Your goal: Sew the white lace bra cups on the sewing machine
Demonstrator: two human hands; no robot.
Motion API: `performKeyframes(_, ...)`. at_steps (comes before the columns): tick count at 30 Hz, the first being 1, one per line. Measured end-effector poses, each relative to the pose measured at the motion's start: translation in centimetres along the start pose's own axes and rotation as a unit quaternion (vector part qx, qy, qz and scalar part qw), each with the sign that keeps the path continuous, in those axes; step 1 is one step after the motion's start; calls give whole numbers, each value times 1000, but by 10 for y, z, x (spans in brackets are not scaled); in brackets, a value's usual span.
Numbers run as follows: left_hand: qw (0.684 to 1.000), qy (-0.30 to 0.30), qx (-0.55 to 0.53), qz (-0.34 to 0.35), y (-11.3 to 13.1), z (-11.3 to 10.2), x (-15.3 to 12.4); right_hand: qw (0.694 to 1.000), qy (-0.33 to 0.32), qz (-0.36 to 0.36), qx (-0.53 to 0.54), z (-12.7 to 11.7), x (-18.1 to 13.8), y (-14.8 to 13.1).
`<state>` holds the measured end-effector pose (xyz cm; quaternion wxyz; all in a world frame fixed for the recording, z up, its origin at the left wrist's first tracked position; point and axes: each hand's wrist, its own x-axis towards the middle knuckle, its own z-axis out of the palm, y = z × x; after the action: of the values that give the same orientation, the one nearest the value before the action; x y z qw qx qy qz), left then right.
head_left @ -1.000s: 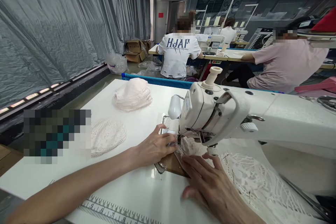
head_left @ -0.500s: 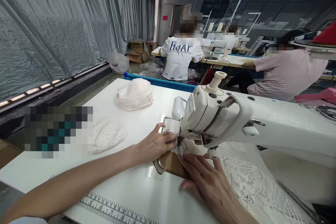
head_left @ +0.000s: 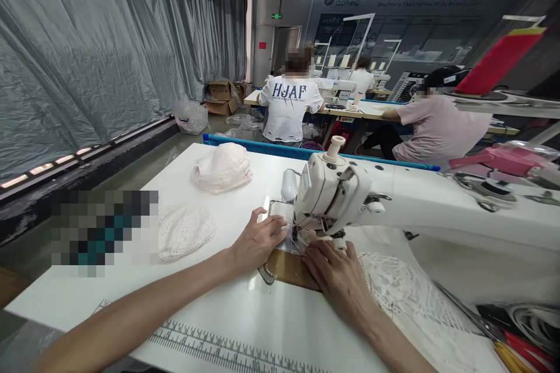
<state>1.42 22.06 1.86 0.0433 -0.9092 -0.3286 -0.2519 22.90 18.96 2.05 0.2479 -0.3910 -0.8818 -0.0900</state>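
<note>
A white sewing machine (head_left: 394, 201) stands on the white table (head_left: 227, 309). My left hand (head_left: 258, 239) lies left of the needle, fingers pressed down on white lace fabric (head_left: 402, 291) at the presser foot. My right hand (head_left: 339, 277) rests flat with fingers stretched forward on the same lace, just in front of the needle, over a brown plate (head_left: 286, 268) set in the table. The lace trails off to the right under the machine arm.
A pink stack of fabric cups (head_left: 223, 166) and a white lace piece (head_left: 186, 230) lie on the table's left. A ruler strip (head_left: 219, 349) runs along the near edge. Scissors (head_left: 485, 329) lie at right. Other people sit at sewing tables behind; a red thread cone (head_left: 499, 61) stands upper right.
The view has tilted up and pulled back. Both hands stay at the needle; my right hand has slid a little forward on the lace.
</note>
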Motion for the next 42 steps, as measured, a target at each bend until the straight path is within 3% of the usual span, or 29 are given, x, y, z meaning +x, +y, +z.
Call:
performKeyframes(3, 995, -42, -86, -21, 16, -21, -6, 984, -33, -29, 173, -16, 0, -4)
performKeyframes(6, 949, -130, -263, -115, 38, -46, -17, 904, -133, 37, 404, -44, -5, -8)
performKeyframes(8, 869, -157, -408, -230, 52, -60, -26, 836, -177, 105, 509, -61, -11, -9)
performKeyframes(10, 761, -147, -546, -318, 66, -69, -34, 784, -206, 153, 565, -73, -18, -11)
performKeyframes(13, 627, -116, -677, -369, 85, -77, -44, 730, -245, 184, 612, -80, -27, -24)
performKeyframes(15, 582, -111, -705, -389, 96, -82, -50, 704, -264, 200, 629, -79, -30, -40)
performKeyframes(17, 564, -111, -710, -407, 107, -88, -56, 687, -282, 218, 633, -79, -33, -58)
performKeyframes(24, 542, -135, -682, -471, 143, -91, -90, 624, -348, 229, 661, -85, -60, -95)
performKeyframes(27, 560, -141, -667, -471, 160, -78, -102, 643, -352, 237, 637, -83, -78, -105)
performKeyframes(32, 577, -178, -667, -437, 178, -60, -116, 675, -303, 299, 603, -81, -111, -117)
performKeyframes(38, 662, -214, -589, -410, 189, -52, -124, 692, -321, 283, 581, -80, -130, -124)
performKeyframes(42, 687, -205, -585, -380, 192, -52, -125, 707, -306, 281, 572, -74, -127, -130)
